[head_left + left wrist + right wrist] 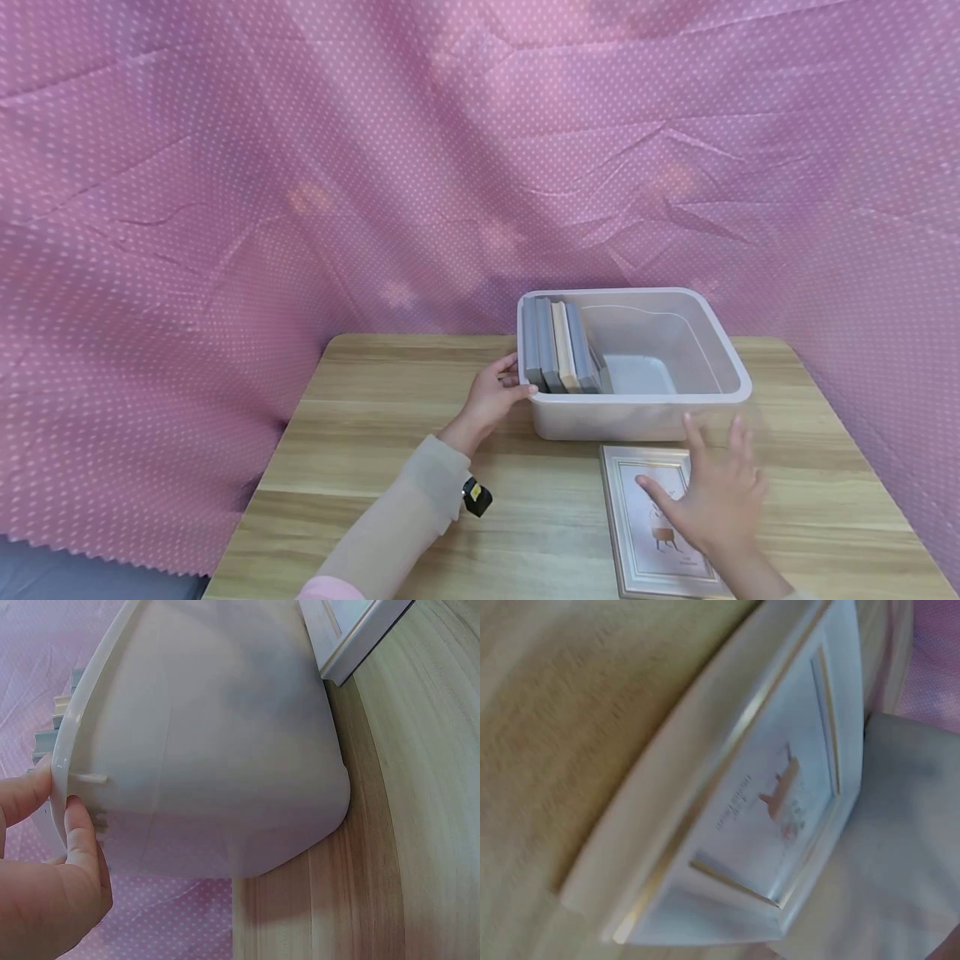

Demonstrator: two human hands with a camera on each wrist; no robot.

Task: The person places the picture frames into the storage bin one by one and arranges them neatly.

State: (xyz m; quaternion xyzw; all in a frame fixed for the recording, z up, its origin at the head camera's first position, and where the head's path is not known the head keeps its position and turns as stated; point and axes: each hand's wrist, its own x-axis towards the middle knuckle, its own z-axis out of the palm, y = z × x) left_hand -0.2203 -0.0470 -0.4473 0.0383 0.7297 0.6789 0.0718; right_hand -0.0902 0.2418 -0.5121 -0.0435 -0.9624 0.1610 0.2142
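A translucent white plastic bin [600,423] stands on the table. My left hand [491,396] grips its left rim; in the left wrist view the thumb [26,793] lies over the rim and the fingers [81,834] bend against the outer wall. Several grey and cream frame-like slabs [564,346] stand on edge inside, at the bin's left end. A white picture frame [632,558] with a gold inner line and a small printed drawing lies face up before the bin. Over its right side hovers my right hand [723,500], fingers spread, holding nothing, slightly blurred.
The wood-grain table [360,467] reaches out on both sides of the bin. Pink dotted cloth [420,167] hangs behind it and at both sides. A black device [477,497] is strapped at my left wrist.
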